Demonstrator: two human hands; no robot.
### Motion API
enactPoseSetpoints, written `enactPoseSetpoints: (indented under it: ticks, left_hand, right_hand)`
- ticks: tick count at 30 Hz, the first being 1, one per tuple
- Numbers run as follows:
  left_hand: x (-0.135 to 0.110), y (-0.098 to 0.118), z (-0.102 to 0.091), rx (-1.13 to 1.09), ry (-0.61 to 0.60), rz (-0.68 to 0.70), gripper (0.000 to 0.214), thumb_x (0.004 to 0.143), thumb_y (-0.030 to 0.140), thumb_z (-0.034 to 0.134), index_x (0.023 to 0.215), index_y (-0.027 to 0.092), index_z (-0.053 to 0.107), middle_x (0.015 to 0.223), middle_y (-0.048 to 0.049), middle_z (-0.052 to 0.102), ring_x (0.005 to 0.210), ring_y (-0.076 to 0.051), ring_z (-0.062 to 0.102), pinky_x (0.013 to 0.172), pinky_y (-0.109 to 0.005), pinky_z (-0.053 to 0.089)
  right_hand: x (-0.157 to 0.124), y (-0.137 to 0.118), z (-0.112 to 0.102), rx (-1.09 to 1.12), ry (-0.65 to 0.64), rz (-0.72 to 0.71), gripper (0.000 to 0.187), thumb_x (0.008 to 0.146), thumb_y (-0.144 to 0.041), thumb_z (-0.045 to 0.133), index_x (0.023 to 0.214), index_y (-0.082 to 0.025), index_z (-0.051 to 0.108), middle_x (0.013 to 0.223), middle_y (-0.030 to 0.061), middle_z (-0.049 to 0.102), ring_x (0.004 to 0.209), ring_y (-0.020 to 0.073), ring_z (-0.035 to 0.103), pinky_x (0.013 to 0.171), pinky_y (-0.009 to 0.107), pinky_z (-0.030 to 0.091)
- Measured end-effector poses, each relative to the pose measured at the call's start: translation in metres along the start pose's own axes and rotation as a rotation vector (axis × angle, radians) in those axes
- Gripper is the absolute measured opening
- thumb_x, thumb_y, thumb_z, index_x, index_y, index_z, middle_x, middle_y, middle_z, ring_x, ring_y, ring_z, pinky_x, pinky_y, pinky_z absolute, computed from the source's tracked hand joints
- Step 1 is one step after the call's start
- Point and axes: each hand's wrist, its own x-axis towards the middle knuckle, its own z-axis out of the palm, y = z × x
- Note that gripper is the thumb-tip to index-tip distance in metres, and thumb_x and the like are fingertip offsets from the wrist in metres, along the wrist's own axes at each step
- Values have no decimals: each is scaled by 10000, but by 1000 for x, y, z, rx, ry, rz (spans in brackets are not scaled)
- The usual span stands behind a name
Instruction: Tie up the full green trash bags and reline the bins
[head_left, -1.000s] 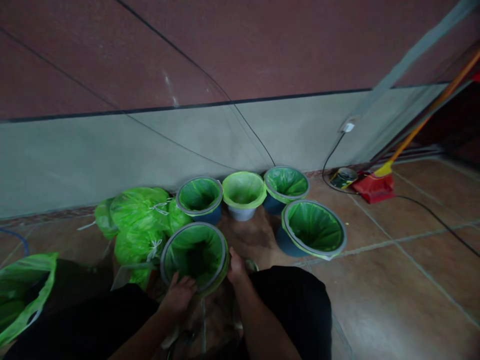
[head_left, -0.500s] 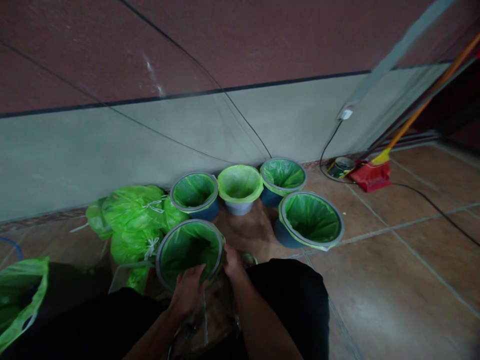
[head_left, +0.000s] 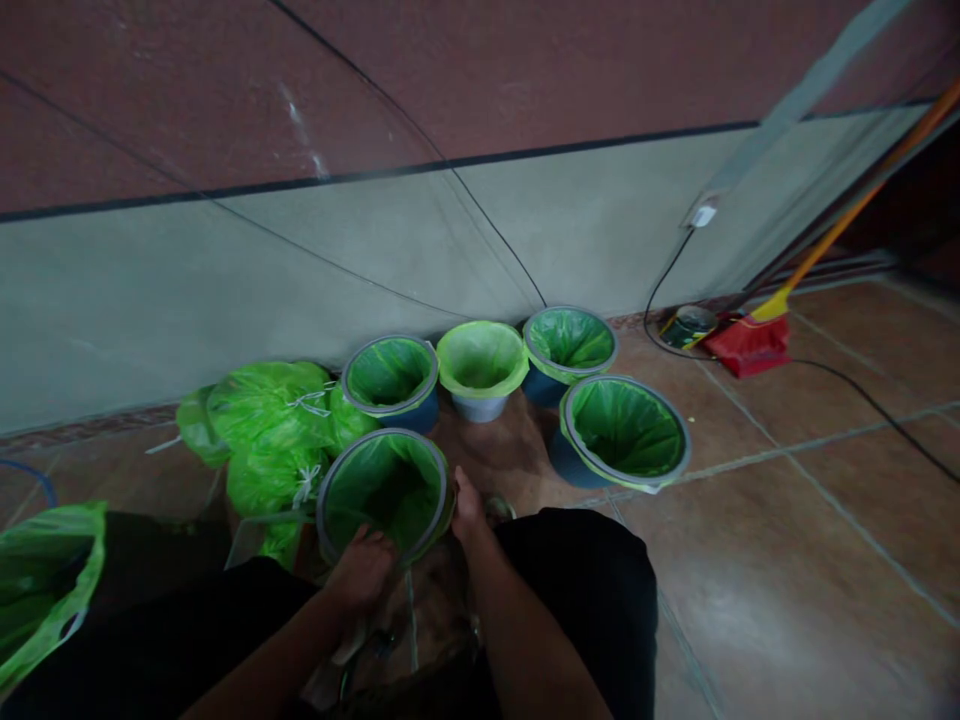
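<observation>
A small bin lined with a green bag [head_left: 384, 490] stands right in front of me on the tiled floor. My left hand [head_left: 361, 575] rests on its near rim, fingers curled over the edge of the liner. My right hand [head_left: 466, 505] grips the rim on the bin's right side. Several more lined bins stand beyond it: one at back left [head_left: 390, 378], a pale one in the middle [head_left: 481, 365], one at back right [head_left: 568, 348] and a larger one on the right [head_left: 624, 435].
Tied green bags [head_left: 266, 435] are piled to the left of the bins. An open green bag [head_left: 41, 580] lies at far left. A red dustpan [head_left: 746, 343] with an orange broom handle leans by the wall at right. A black cable [head_left: 862, 400] crosses the floor.
My left hand has slid back along the near rim toward me. The view has shifted slightly; the bins have not moved.
</observation>
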Motion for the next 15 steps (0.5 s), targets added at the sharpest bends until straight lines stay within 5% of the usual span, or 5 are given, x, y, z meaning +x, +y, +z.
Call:
enactPoseSetpoints:
  ticks: [7, 12, 15]
  left_hand:
    - [-18, -33, -9, 65, 12, -85, 373, 832, 70, 390, 921, 171, 738, 1017, -138, 704, 1052, -281, 593, 1016, -485, 313]
    - [-10, -5, -3, -81, 124, -264, 533, 847, 113, 397, 1356, 175, 542, 1339, -138, 605, 1230, -273, 535, 1048, -459, 334]
    - [4, 18, 1, -193, 187, -264, 517, 917, 269, 391, 1413, 141, 459, 1385, -151, 570, 1263, -255, 523, 1064, -409, 354]
  right_hand:
    - [1, 2, -1, -44, 30, 21, 56, 694, -183, 698, 722, -163, 654, 654, -9, 696, 575, 126, 622, 558, 212, 476]
    - [1, 2, 1, -31, 48, 70, 30, 715, -181, 639, 729, -169, 662, 638, -12, 691, 542, 122, 597, 509, 205, 448]
    - [4, 2, 3, 0, 111, 75, 11, 703, -162, 637, 698, -168, 645, 574, -28, 658, 508, 115, 567, 489, 201, 428]
